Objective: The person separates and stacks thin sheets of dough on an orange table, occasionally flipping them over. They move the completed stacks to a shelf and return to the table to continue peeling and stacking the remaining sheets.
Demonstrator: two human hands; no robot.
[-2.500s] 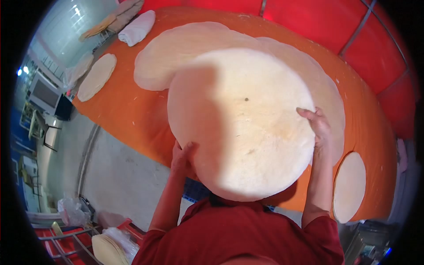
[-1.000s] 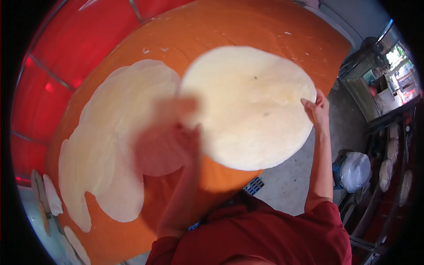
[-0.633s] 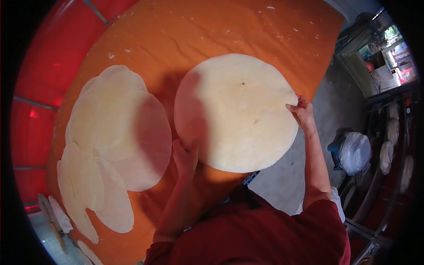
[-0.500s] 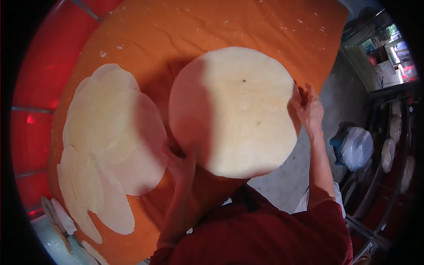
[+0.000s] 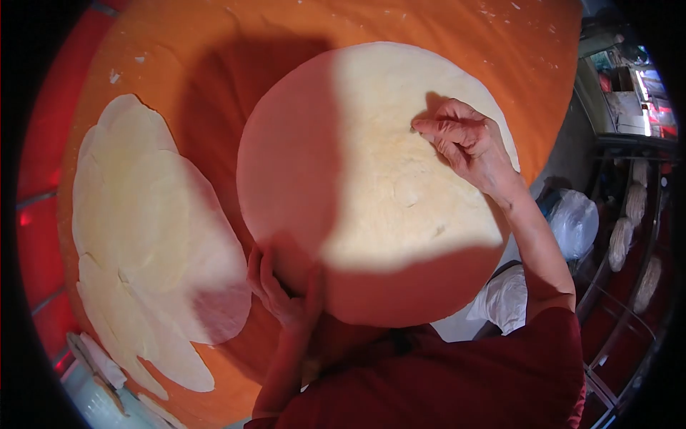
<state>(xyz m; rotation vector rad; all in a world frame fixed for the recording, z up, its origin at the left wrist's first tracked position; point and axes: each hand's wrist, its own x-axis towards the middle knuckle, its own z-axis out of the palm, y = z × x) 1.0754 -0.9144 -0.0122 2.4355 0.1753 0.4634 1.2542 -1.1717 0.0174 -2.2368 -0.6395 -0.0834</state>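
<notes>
A large, pale, round dough sheet (image 5: 400, 207) is held up over an orange cloth, partly in shadow. At its lower left edge, my left hand (image 5: 286, 297) grips the rim, with the fingers on the left and the thumb by the edge. My right hand (image 5: 468, 143) is over the upper right of the sheet, its thumb and forefinger pinched together at a small dark speck (image 5: 413, 130) on the surface. I cannot tell whether the speck is between the fingertips. Lower down, the sheet bears a second faint mark (image 5: 439, 230).
Several thin dough sheets (image 5: 136, 207) overlap on the orange cloth (image 5: 214, 93) to the left. Red tiles (image 5: 43, 243) line the far left. At the right are a clear plastic bag (image 5: 574, 223), a white bag (image 5: 504, 297) and a rack (image 5: 622, 286) with pale bundles.
My right hand has left the sheet's right rim and come in over its surface to the dark speck. The sheet now looks larger, its lower edge nearer my body. My left hand stays at its edge.
</notes>
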